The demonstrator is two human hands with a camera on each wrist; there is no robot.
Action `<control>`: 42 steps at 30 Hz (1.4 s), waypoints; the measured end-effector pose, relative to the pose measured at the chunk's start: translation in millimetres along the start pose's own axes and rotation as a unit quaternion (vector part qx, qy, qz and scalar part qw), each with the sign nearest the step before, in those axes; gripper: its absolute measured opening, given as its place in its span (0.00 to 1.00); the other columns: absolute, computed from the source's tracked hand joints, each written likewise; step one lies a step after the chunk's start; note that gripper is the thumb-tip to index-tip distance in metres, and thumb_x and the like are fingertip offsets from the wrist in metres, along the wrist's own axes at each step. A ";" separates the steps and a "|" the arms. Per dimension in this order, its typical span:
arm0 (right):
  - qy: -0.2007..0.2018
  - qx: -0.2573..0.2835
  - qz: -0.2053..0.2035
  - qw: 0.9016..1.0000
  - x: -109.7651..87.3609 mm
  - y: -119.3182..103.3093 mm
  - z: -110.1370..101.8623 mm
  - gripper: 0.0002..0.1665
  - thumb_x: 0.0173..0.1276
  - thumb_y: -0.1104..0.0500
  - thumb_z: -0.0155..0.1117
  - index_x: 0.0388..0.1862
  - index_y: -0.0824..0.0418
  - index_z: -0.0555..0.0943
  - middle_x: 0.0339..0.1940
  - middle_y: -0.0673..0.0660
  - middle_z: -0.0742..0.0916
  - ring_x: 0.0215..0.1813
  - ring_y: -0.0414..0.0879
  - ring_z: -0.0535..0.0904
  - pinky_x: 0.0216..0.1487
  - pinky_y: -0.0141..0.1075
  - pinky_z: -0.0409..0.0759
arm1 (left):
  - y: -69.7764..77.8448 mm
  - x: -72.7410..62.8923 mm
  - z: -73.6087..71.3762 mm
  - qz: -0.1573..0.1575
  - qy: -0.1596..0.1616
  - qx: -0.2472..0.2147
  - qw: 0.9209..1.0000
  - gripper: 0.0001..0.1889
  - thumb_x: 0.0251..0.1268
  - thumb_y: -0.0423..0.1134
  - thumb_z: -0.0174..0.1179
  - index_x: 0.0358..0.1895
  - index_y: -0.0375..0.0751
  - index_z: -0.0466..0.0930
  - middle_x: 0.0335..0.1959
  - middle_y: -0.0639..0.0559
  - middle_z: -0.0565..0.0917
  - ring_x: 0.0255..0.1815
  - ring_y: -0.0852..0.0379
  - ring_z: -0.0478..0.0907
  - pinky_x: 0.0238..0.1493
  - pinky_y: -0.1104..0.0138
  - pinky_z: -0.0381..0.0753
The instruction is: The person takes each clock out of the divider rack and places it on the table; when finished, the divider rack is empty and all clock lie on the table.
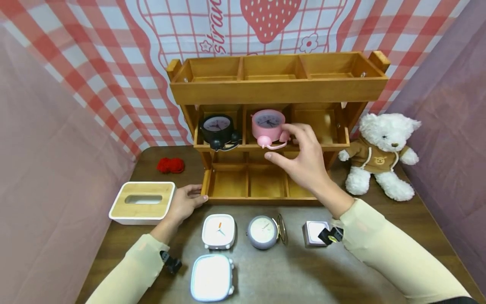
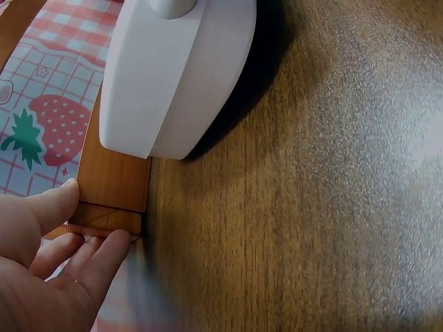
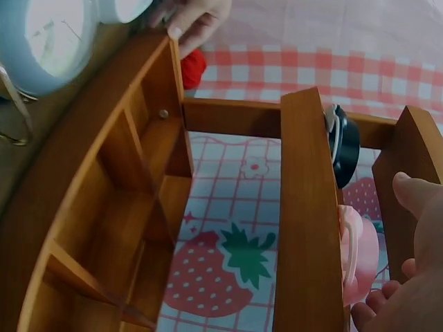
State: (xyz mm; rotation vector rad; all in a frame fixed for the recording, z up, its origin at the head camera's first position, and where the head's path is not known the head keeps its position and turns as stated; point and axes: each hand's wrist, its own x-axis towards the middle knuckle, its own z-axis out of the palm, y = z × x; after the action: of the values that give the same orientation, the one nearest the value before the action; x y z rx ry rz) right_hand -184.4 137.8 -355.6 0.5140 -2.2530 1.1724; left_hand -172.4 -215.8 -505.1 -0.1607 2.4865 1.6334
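A pink twin-bell alarm clock (image 1: 268, 126) lies tilted back in the middle compartment of the wooden shelf's (image 1: 277, 91) second tier. My right hand (image 1: 303, 154) is beside it, thumb apart from the fingers and fingertips at its right side; the right wrist view shows the thumb clear of the pink clock (image 3: 358, 256). A black twin-bell alarm clock (image 1: 217, 128) sits in the compartment to the left. My left hand (image 1: 184, 203) holds the shelf's lower front left corner, with thumb and fingers on either side of the wood (image 2: 107, 216) in the left wrist view.
In front of the shelf lie a white square clock (image 1: 219, 231), a blue-rimmed clock (image 1: 211, 278), a grey round clock (image 1: 262, 232) and a small square clock (image 1: 315, 233). A tissue box (image 1: 142, 202) and red pompoms (image 1: 171, 165) stand left, a teddy bear (image 1: 383, 154) right.
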 end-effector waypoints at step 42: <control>-0.054 -0.101 0.026 0.993 12.7 -9.4 -1.7 0.31 0.51 0.44 0.84 0.48 0.57 0.82 0.56 0.60 0.80 0.54 0.55 0.77 0.50 0.51 0.74 | -0.2 -0.9 -1.2 -0.008 0.004 0.001 1.000 0.27 0.66 0.33 0.70 0.66 0.28 0.76 0.59 0.31 0.82 0.59 0.41 0.83 0.46 0.69 0.84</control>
State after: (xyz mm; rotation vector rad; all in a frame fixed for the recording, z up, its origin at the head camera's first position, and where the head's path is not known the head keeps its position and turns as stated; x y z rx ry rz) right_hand -188.5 133.0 -341.1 0.4506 -2.4568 0.9480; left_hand -171.6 -217.0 -504.7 -0.1859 2.4848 1.6279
